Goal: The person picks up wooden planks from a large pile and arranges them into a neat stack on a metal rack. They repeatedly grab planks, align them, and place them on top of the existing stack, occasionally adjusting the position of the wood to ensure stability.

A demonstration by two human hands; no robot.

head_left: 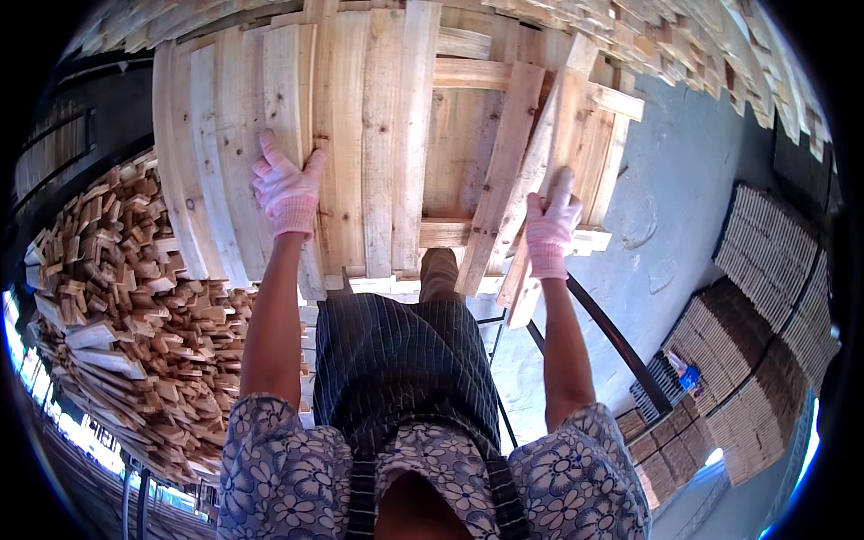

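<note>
Both my hands wear pink-and-white knit gloves. My left hand (288, 189) is closed across a narrow wooden plank (283, 76), its thumb at one edge and its fingers at the other. On the right, my right hand (552, 227) grips another plank (570, 99) that slants down toward me. A knotty board (500, 171) leans at a similar slant just left of it. Under these lies a row of pale boards (378, 153), side by side. Between the row and the slanted boards, crosspieces (470, 75) and wood below show through a gap.
Short wood offcuts (171, 333) are heaped at left. More lumber (666, 40) is piled at the far side. Strapped stacks of slats (747, 351) stand at right on the grey floor (670, 171). A dark metal bar (616, 337) runs beside my right forearm.
</note>
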